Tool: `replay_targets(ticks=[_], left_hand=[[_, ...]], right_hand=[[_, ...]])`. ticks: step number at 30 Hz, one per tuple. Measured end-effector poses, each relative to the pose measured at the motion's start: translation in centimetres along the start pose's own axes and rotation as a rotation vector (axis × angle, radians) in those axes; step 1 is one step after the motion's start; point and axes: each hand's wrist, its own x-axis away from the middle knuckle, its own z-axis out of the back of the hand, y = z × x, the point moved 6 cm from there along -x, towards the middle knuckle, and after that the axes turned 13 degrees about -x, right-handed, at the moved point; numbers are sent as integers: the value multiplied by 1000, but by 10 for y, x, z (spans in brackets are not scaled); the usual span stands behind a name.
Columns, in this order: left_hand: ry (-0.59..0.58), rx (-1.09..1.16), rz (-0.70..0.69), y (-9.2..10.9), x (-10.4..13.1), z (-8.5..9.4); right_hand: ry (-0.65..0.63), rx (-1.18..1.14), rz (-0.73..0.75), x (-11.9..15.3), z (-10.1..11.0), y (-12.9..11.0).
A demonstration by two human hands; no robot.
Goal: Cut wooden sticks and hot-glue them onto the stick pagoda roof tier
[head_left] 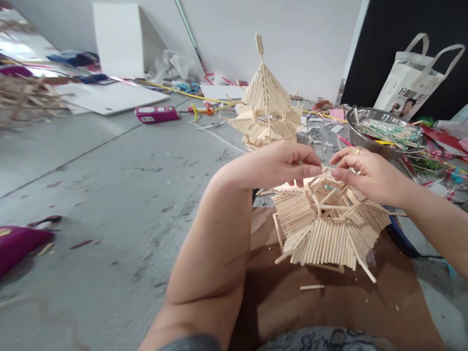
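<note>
A many-sided roof of pale wooden sticks (325,243) rests on a brown board (329,307), with a raised stick frame around its central opening. My left hand (292,163) reaches over the far edge of that frame, thumb and fingers pinched together. From the right my right hand (360,170), with a ring on one finger, meets it there, thumb and fingers closed near the frame's top. Whatever lies between the fingertips is too small to make out. One loose stick (312,287) lies on the board in front.
Behind stands a pointed stick tower (266,92). A metal bowl (383,134) of sticks and a white bag (411,83) are at the back right. Magenta devices (157,114) lie on the left; scraps and scissors (215,125) lie farther back.
</note>
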Motion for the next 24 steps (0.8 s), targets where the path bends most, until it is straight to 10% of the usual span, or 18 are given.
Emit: replay_targets(ticks=[24], left_hand=[[-167,-209,-228,9,-8,-18]], right_hand=[[-138,81,31,4,-15,8]])
